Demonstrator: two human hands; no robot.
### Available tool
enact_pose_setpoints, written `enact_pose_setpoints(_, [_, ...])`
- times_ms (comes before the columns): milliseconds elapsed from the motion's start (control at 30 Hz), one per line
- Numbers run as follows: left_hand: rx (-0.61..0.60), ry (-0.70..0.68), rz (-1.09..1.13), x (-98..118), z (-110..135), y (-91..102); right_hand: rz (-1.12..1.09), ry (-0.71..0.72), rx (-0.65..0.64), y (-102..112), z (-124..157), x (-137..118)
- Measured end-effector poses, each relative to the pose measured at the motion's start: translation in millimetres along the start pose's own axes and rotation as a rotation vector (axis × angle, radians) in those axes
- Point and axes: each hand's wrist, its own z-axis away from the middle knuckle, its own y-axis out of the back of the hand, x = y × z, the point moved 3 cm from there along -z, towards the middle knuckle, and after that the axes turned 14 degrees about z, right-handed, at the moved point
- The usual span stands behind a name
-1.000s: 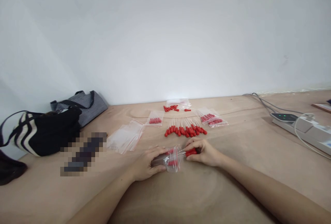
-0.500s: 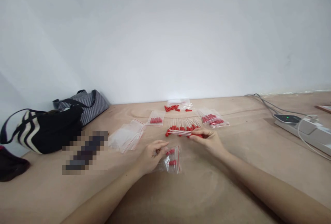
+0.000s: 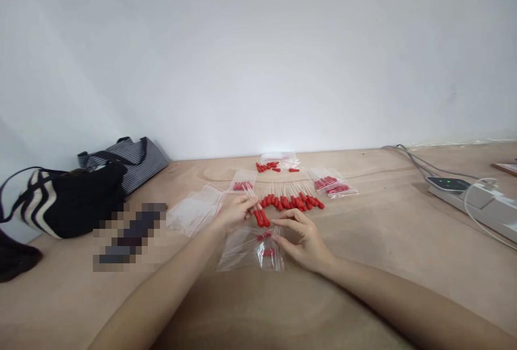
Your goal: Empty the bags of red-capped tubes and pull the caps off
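Note:
My left hand [image 3: 238,212] is closed around the thin clear tubes of a few droppers [image 3: 262,218], their red bulbs hanging down toward me. Just right of those bulbs is my right hand [image 3: 301,237], its thumb and fingers apart and nothing between them. Below both hands lies a clear zip bag [image 3: 242,253] with a red seal line; red bulbs and tubes show inside it, partly behind my right fingertips. Beyond my hands a row of loose droppers [image 3: 305,201] is spread out, bulbs toward me and tubes pointing away.
Flat zip bags [image 3: 196,210] lie left; a filled bag [image 3: 242,180] sits near them, and more filled bags [image 3: 333,183] lie right. Loose red bulbs [image 3: 266,167] are at the back. Cloth bags [image 3: 81,199] stand left, a power strip [image 3: 468,207] with cables right.
The droppers have passed from my right hand to my left, which has moved up from the zip bag. My right hand has come down and left, and its fingers have opened.

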Motion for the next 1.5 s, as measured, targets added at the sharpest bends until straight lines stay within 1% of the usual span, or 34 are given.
enact_pose_setpoints(100, [0.016,0.029,-0.136,8.6,-30.8,21.0,0.055,0.012,-0.031,4.6,7.6,6.1])
enact_pose_setpoints(200, [0.029,0.078,-0.29,7.2,-58.9,28.4,0.078,0.0,-0.06,6.1,12.3,9.4])
enact_pose_setpoints(333, [0.05,0.128,-0.469,-2.7,-80.8,19.1,0.094,-0.017,-0.082,5.4,13.3,8.7])
enact_pose_setpoints(467, [0.119,0.123,-0.628,-5.4,-88.6,8.6,0.107,0.001,-0.116,3.0,13.4,7.2])
enact_pose_setpoints(667, [0.196,0.088,-0.818,2.7,-92.4,5.9,0.125,0.021,-0.12,2.0,14.3,7.1])
enact_pose_setpoints(767, [0.204,0.082,-0.861,5.5,-92.2,6.0,0.145,0.024,-0.131,1.9,14.6,7.2])
enact_pose_setpoints(867, [0.188,0.084,-0.859,6.7,-89.5,7.6,0.161,0.026,-0.147,1.4,14.8,7.7])
enact_pose_setpoints(1000, [0.151,0.094,-0.796,6.0,-78.0,15.3,0.171,0.034,-0.165,1.4,14.6,7.7])
enact_pose_setpoints(1100, [0.13,0.137,-0.705,1.6,-64.8,22.9,0.213,0.029,-0.179,2.5,13.6,6.8])
enact_pose_setpoints(1200, [0.121,0.167,-0.6,-3.7,-53.8,26.5,0.253,0.027,-0.201,3.1,12.7,5.2])
enact_pose_setpoints(1367, [0.131,0.141,-0.457,-8.8,-48.3,20.3,0.238,0.038,-0.221,2.8,12.3,3.5])
enact_pose_setpoints(1500, [0.139,0.101,-0.408,-14.5,-50.4,13.8,0.23,0.032,-0.242,3.3,12.1,3.9])
